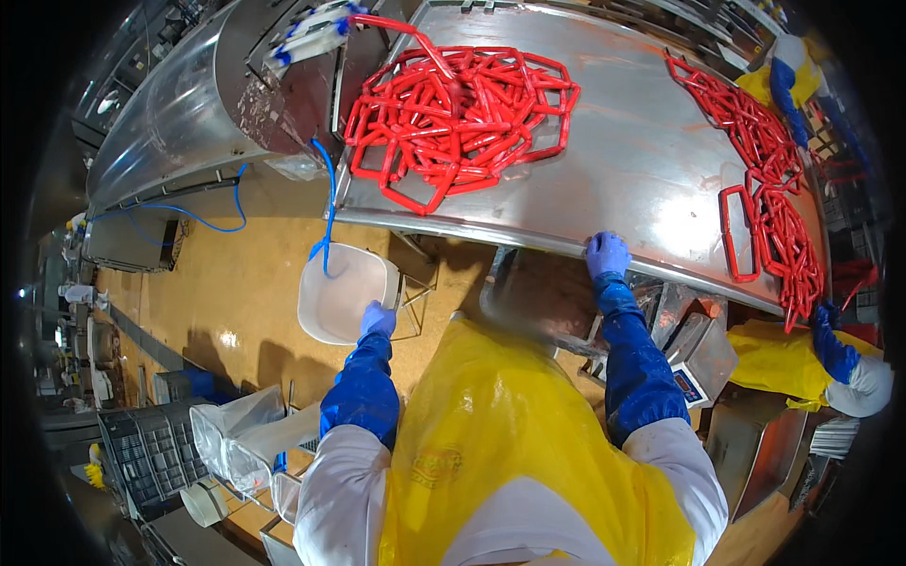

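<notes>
My left hand [379, 320], in a purple glove, is closed on the right rim of a white plastic tub [316, 325]. The tub looks bare inside apart from the end of a blue hose [329, 189] hanging over it. My right hand [607, 255], also gloved, grips the front edge of a steel table [623, 141], its fingers curled and partly hidden. Beyond it on the table, left of centre, lies a big heap of linked red sausages [453, 127]. One strand runs up from the heap to a blue-and-white machine part [316, 33].
More red sausage links [755, 141] lie along the table's right side, where two co-workers [797, 80] [830, 368] in yellow aprons stand. A scale [698, 358] sits below the table at my right. Crates [151, 457] and a plastic-lined bin [241, 434] stand behind left.
</notes>
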{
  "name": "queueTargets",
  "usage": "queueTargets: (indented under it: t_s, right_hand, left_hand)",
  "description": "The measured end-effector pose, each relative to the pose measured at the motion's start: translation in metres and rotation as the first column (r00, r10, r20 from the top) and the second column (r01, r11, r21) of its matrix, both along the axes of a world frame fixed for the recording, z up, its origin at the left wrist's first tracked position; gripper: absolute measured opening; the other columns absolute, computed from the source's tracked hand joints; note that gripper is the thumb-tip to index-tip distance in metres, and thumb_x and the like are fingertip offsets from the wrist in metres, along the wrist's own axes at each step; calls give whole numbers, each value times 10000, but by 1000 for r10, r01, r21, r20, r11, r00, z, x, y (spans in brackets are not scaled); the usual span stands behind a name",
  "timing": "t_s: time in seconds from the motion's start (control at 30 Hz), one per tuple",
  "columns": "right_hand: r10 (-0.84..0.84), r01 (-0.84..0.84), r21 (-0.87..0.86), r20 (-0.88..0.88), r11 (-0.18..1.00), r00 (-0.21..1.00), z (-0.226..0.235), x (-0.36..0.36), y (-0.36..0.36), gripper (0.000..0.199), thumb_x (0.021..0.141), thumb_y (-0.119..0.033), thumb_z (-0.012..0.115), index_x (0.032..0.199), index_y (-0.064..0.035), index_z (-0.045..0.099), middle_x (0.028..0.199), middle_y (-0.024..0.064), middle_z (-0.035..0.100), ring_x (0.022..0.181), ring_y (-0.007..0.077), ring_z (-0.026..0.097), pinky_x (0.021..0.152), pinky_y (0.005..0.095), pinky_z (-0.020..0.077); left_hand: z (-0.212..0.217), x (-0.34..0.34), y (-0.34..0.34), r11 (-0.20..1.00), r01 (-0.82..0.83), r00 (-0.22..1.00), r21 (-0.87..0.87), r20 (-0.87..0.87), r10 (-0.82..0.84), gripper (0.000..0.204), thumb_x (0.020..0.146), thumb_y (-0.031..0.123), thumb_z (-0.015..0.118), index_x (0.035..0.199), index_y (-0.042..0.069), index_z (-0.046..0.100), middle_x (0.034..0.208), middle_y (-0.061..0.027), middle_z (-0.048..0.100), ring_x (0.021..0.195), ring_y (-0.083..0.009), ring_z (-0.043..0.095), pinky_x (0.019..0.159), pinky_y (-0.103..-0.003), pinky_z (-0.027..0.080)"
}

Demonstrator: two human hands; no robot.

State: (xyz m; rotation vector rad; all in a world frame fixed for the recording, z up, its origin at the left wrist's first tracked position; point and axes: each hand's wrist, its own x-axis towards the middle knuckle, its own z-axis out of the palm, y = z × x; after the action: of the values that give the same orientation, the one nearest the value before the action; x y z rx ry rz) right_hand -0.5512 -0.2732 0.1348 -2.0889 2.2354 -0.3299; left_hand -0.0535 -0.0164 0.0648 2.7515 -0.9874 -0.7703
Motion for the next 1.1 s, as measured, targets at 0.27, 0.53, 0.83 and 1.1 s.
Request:
queueTargets:
  t_s: [0.27, 0.53, 0.83, 1.1]
  right_hand:
    - [-5, 5, 19, 11, 1000, 1000, 0, -2, 0, 245, 929, -370, 563, 1002, -165, 675, 1057, 114, 662, 1057, 345, 609, 883, 525, 466]
    - [-23, 23, -38, -1, 999, 1000, -4, 0, -9, 241, 925, -369, 568, 979, -161, 675, 1043, 97, 664, 1048, 335, 610, 874, 517, 471]
    - [6, -7, 37, 36, 999, 999, 0, 1, -12, 242, 918, -361, 574, 990, -156, 681, 1051, 119, 663, 1045, 355, 607, 879, 531, 458]
    - [7, -7, -10, 32, 1000, 999, -1, -2, -9, 234, 925, -344, 570, 994, -147, 675, 1049, 125, 661, 1035, 364, 607, 878, 531, 452]
  left_hand:
    - [-3, 1, -1, 1000, 8, 1000, -29, -7, -9, 400, 813, 293, 631, 1090, 6, 650, 1096, -273, 676, 1068, -435, 636, 940, -488, 499]
    - [1, 3, -13, 999, 37, 999, -19, 18, -37, 405, 821, 296, 627, 1099, 2, 642, 1139, -278, 660, 1089, -431, 629, 949, -490, 494]
    - [-3, 8, -11, 1000, 0, 998, -28, -57, -1, 436, 800, 277, 605, 1129, -8, 632, 1154, -284, 653, 1105, -426, 624, 954, -475, 490]
    - [-10, 8, -13, 997, 76, 995, -30, -56, -77, 528, 816, 363, 641, 1158, -38, 609, 1150, -282, 657, 1115, -422, 616, 968, -457, 476]
